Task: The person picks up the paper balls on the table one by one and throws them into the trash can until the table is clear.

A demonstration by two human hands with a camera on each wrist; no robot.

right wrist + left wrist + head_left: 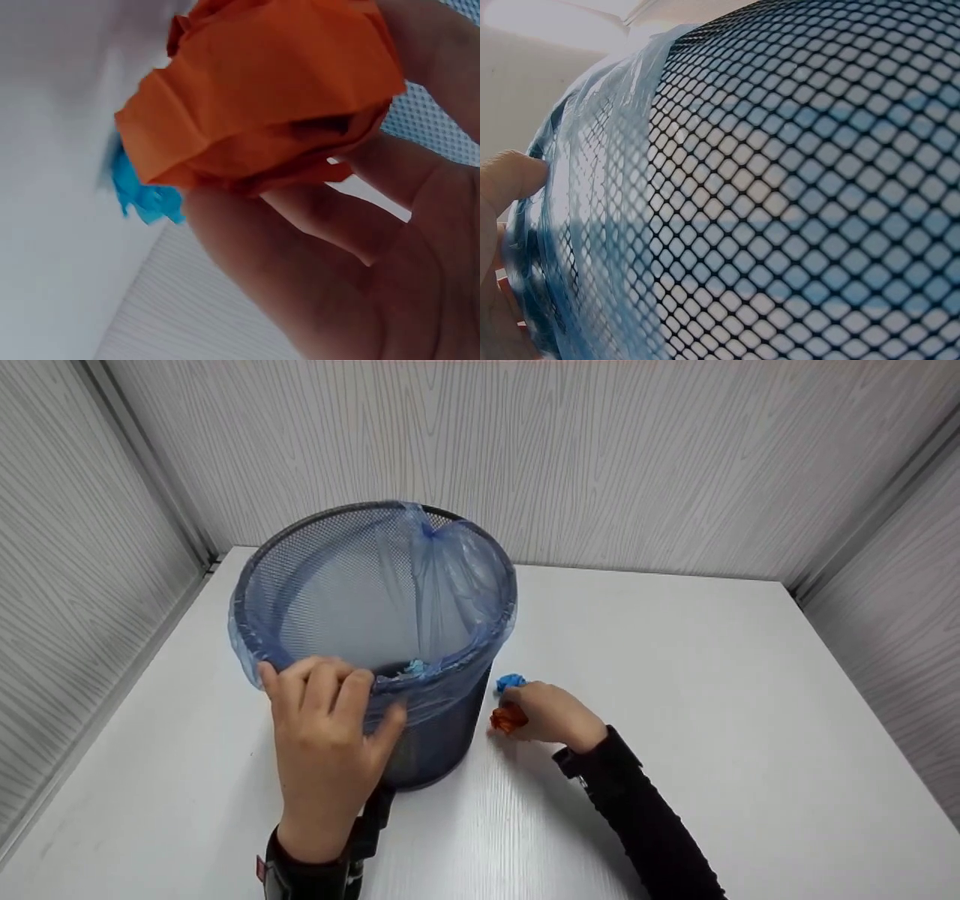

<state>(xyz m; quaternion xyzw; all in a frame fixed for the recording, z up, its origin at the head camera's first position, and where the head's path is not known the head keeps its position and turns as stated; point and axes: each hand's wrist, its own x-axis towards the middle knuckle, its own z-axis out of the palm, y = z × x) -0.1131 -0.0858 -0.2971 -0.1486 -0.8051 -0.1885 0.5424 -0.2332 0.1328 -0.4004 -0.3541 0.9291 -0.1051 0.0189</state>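
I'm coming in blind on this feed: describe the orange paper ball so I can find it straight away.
Start at the black mesh bin with the blue liner on the white table. Just to its right, beside its base, the right hand pinches the orange paper ball. Its one neighbour, a crumpled paper ball just beyond it, is blue and lies free on the table.

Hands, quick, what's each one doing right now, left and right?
Left hand: grips the rim of the mesh bin over its blue bag.
Right hand: holds a crumpled orange paper ball.
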